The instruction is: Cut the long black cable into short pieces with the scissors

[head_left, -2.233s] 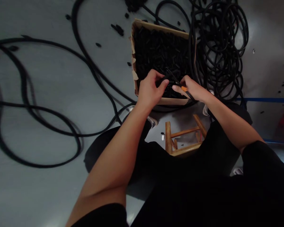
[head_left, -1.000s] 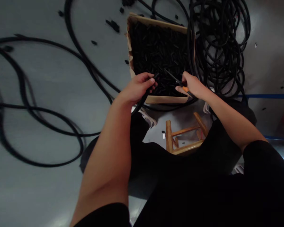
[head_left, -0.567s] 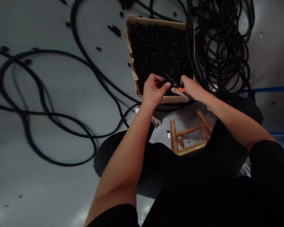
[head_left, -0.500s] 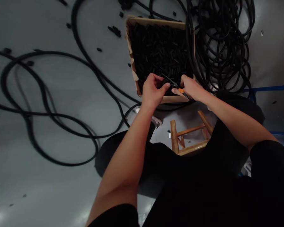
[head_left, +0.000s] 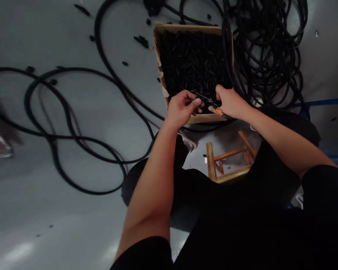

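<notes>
My right hand point(head_left: 231, 103) is closed around the handles of a pair of scissors point(head_left: 219, 111), dark with an orange part. Their dark blades point up and left, over the near side of a cardboard box point(head_left: 205, 118). Beside the blades, my left hand point(head_left: 183, 107) has its fingers curled and its thumb close to them; whatever it pinches is too dark to make out. Many short black pieces point(head_left: 191, 60), like cut tubing, fill the box below both hands.
Black tubing point(head_left: 81, 138) lies in wide loops on the grey floor to the left. A tangled coil of black tubing point(head_left: 264, 56) is right of the box. A wooden stool point(head_left: 232, 174) stands between my legs. Small black scraps point(head_left: 141, 41) lie around.
The whole view has shifted, so the floor and box sit further right. My left fingers have moved slightly, and less dark material shows between them. The scissors stay in my right hand.
</notes>
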A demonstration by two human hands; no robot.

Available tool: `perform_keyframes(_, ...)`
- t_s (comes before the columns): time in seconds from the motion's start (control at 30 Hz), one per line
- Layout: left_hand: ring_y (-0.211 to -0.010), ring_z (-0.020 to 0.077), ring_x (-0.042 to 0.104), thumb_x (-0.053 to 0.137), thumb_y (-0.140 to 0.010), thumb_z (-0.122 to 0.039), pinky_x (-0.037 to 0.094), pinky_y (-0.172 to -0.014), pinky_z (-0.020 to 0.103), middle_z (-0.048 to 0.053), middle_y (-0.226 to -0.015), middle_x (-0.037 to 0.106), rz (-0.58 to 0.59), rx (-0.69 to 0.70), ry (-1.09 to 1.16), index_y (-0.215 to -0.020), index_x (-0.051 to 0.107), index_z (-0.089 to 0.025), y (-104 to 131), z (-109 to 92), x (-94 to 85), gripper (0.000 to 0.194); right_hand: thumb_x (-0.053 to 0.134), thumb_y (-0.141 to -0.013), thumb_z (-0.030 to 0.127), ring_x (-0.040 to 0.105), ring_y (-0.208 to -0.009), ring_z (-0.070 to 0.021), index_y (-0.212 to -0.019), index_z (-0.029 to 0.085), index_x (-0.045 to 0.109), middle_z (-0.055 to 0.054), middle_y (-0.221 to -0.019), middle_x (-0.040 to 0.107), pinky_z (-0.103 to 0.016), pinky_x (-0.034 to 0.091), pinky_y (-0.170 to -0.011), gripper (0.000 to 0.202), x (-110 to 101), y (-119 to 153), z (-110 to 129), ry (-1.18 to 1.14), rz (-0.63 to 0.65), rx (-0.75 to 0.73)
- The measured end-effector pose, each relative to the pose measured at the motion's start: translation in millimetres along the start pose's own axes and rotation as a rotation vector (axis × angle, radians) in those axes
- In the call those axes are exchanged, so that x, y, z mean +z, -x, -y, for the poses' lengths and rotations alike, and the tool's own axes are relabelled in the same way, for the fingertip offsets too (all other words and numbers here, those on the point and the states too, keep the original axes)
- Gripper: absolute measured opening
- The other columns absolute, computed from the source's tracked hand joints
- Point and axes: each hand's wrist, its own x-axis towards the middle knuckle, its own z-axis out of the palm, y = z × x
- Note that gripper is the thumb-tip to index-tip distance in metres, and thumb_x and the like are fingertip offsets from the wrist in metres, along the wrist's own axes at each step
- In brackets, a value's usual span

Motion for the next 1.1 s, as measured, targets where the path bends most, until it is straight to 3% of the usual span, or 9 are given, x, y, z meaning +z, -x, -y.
perform_keyframes(0.13,-0.066,0.0163,0.072,0.085,-0.088,-0.076,0.053,-0.056,0.026,0.009,-0.095,0.083,0.144,-0.053,0.034,-0.095,0.061,-0.021,7,-10,3.0,0.06,0.078,-0.094,0.034,0.069,-0.105,-0.0286,-0.122,0.023,0.054,-0.01,-0.12,0.07,-0.042,0.052,-0.094,0.039,-1,0,-5,0.039,0.031,-0.081)
perform_keyframes(0.27,-0.064,0.0161,0.068,0.074,-0.098,-0.074,0.053,-0.058,0.027,0.006,-0.085,0.077,0.21,-0.127,-0.035,-0.094,0.065,-0.02,9,-12,-4.3,0.054,0.08,-0.094,0.033,0.07,-0.099,-0.0284,-0.113,0.023,0.057,-0.007,-0.106,0.07,-0.041,0.052,-0.091,0.031,-12,1,-3,0.077,0.058,-0.017)
perform_keyframes(0.37,-0.063,0.0144,0.06,0.071,-0.102,-0.061,0.049,-0.06,0.026,0.003,-0.078,0.069,0.116,-0.132,-0.112,-0.094,0.068,-0.02,5,-5,-17.5,0.042,0.081,-0.092,0.032,0.068,-0.092,-0.0261,-0.107,0.023,0.058,-0.005,-0.099,0.069,-0.039,0.052,-0.087,0.029,-18,-1,-4,0.048,0.032,0.032)
perform_keyframes(0.47,-0.073,0.0149,0.06,0.077,-0.094,-0.043,0.052,-0.068,0.026,0.002,-0.086,0.07,0.017,-0.1,-0.129,-0.1,0.071,-0.02,-1,4,-24.1,0.025,0.083,-0.09,0.032,0.068,-0.093,-0.0265,-0.108,0.023,0.058,-0.006,-0.103,0.07,-0.04,0.052,-0.089,0.033,-18,-3,-9,0.025,0.036,0.056)
perform_keyframes(0.63,-0.084,0.0178,0.066,0.089,-0.077,-0.029,0.059,-0.074,0.028,0.003,-0.096,0.071,-0.145,-0.079,-0.076,-0.103,0.065,-0.023,-8,15,-11.8,0.036,0.085,-0.089,0.039,0.068,-0.098,-0.0274,-0.111,0.023,0.059,-0.007,-0.108,0.071,-0.041,0.053,-0.092,0.038,-7,-5,-15,-0.026,0.084,0.049)
perform_keyframes(0.83,-0.089,0.0194,0.07,0.096,-0.08,-0.039,0.061,-0.083,0.031,0.001,-0.095,0.068,-0.226,-0.015,-0.159,-0.1,0.06,-0.023,-11,20,6.6,0.045,0.084,-0.091,0.049,0.07,-0.099,-0.0288,-0.108,0.023,0.062,-0.008,-0.103,0.072,-0.043,0.055,-0.092,0.038,6,-8,-6,-0.044,0.05,0.071)
perform_keyframes(0.97,-0.092,0.0206,0.071,0.093,-0.084,-0.039,0.061,-0.086,0.033,0.003,-0.098,0.071,-0.291,0.041,-0.238,-0.102,0.062,-0.022,-9,21,12.7,0.04,0.082,-0.092,0.054,0.071,-0.098,-0.03,-0.103,0.023,0.062,-0.008,-0.1,0.072,-0.044,0.056,-0.09,0.039,7,-6,1,-0.064,0.042,0.131)
perform_keyframes(1.1,-0.077,0.0186,0.071,0.09,-0.089,-0.047,0.058,-0.072,0.03,0.0,-0.086,0.07,-0.237,0.007,-0.124,-0.095,0.059,-0.023,-5,18,20.7,0.039,0.082,-0.091,0.048,0.071,-0.105,-0.03,-0.113,0.022,0.06,-0.009,-0.11,0.072,-0.043,0.055,-0.094,0.04,9,-4,1,-0.096,0.043,0.106)
